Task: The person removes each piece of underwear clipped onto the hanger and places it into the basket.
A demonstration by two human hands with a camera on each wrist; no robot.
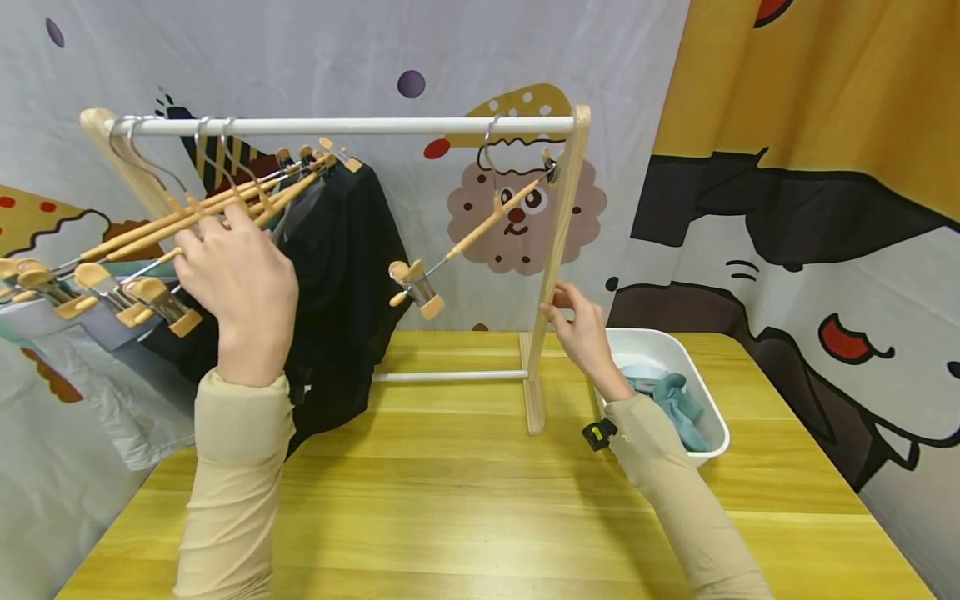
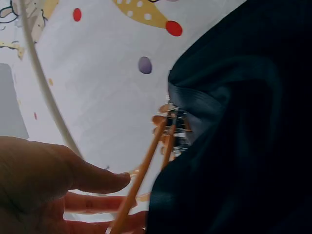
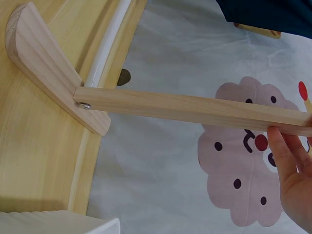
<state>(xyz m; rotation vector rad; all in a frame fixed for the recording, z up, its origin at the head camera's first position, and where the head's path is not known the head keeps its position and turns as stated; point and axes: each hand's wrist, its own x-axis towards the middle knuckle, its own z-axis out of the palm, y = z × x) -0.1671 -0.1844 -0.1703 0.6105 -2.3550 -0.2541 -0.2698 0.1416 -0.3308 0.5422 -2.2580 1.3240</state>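
Observation:
My left hand (image 1: 243,287) is at the clip hangers bunched at the rack's left end. In the left wrist view, my thumb (image 2: 105,180) lies beside a wooden hanger bar (image 2: 141,180) and the fingers pass behind it. Dark garments (image 1: 337,292) and a pale one (image 1: 120,392) hang from these hangers. With my right hand (image 1: 581,325) I hold the right wooden post (image 1: 558,225) of the clothes rack. A single bare clip hanger (image 1: 487,225) hangs near that post, its metal clips (image 1: 418,290) holding nothing.
A white basin (image 1: 708,408) with teal cloth (image 1: 675,408) in it stands right of the rack, beside my right forearm. The rack's feet (image 1: 534,408) stand on the wooden table (image 1: 450,500). A printed curtain (image 1: 315,67) hangs close behind.

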